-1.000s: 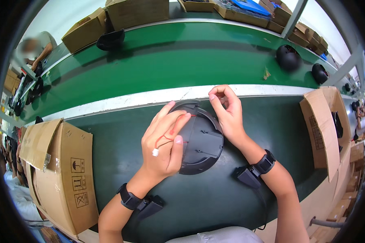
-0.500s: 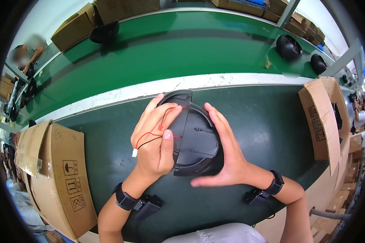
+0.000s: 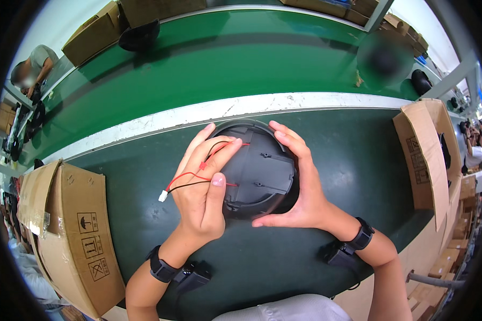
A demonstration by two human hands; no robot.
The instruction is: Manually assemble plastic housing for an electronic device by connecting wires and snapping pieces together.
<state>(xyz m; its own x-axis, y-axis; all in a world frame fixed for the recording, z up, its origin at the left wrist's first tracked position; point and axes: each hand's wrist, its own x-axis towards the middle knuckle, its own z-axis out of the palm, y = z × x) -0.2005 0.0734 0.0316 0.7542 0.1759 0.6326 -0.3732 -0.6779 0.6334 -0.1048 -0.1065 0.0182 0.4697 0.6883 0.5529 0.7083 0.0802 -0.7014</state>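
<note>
Between my hands is a round black plastic housing (image 3: 263,170), held over the dark green tabletop with its flat inner face up. My left hand (image 3: 201,192) grips its left side, fingers reaching over the top and thumb pressing near the seam. My right hand (image 3: 308,184) curves round the right rim, thumb at the lower edge and fingers at the upper edge. Red and black wires (image 3: 183,181) come out of the housing and trail over my left hand. One pair ends in a white connector (image 3: 162,196), another in a small red connector (image 3: 203,166).
Cardboard boxes stand at the left (image 3: 77,230) and right (image 3: 416,155) of the tabletop. Beyond a white ledge runs a green belt (image 3: 225,59), with a black shell (image 3: 139,37) on its far left and a blurred dark object at far right. Another person works at the far left.
The left part of the housing, raised before, now sits level with the rest. My right hand has closed in around the rim, its thumb now touching the lower edge.
</note>
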